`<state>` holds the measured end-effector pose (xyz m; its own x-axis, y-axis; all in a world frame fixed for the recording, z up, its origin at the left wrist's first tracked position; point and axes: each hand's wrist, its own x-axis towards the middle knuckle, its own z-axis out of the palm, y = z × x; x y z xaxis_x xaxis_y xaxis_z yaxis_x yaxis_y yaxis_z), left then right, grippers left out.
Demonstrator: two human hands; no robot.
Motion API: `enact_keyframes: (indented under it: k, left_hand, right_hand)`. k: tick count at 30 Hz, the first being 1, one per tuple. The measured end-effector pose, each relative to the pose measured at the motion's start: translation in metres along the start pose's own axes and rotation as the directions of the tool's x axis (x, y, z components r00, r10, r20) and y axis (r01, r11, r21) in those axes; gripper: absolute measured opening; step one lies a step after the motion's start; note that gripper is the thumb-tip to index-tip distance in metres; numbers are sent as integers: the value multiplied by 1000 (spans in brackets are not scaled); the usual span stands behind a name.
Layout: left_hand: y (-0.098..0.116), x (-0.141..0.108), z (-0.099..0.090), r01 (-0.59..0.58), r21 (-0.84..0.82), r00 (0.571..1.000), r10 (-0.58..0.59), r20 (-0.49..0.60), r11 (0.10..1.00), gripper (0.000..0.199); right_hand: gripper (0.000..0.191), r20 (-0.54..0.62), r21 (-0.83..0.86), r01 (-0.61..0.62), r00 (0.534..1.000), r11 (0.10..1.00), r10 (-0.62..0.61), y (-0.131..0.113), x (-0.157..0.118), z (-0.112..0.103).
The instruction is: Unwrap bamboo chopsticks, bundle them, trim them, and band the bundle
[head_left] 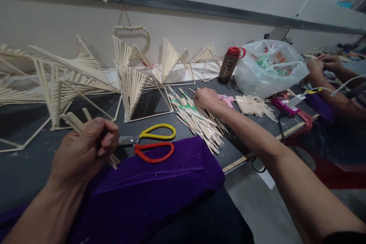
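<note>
My left hand is closed around a small bundle of pale wooden sticks, whose ends stick out above and below the fist. To its right, scissors with one yellow and one red handle lie partly on purple cloth. At the far edge of a loose pile of wooden sticks, some in clear wrappers with green print, is my right hand. Its fingers are curled down and closed; what they grip is hidden. A pink glue gun lies just beyond that wrist.
Several twisted stick frames stand along the wall. Behind the right hand are a brown bottle with a red lid and a plastic bag. A magenta power strip lies near the table edge. Another person's hands work at far right.
</note>
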<state>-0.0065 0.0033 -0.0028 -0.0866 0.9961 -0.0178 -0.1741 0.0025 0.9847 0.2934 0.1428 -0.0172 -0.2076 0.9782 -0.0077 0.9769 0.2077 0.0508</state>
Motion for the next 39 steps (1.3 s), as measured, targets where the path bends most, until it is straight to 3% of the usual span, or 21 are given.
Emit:
enact_keyframes:
  k: [9, 14, 27, 39]
  left_hand:
    - [1, 0, 3, 0, -14, 1000, 0, -9, 1000, 22]
    - [-1, 0, 1, -3, -13, 1000, 3, 3, 1000, 21]
    - [1, -1, 2, -8, 3, 1000, 8, 7, 1000, 26]
    - [-3, 0, 0, -10, 4, 1000, 10, -5, 1000, 26]
  right_hand:
    - [34, 28, 36, -71, 997, 997, 70, 22, 2, 1]
    - [33, -19, 20, -53, 998, 998, 53, 17, 6, 2]
    - [38, 6, 3, -43, 999, 999, 43, -4, 39, -2]
    - [43, 52, 24, -81, 995, 996, 80, 1, 56, -5]
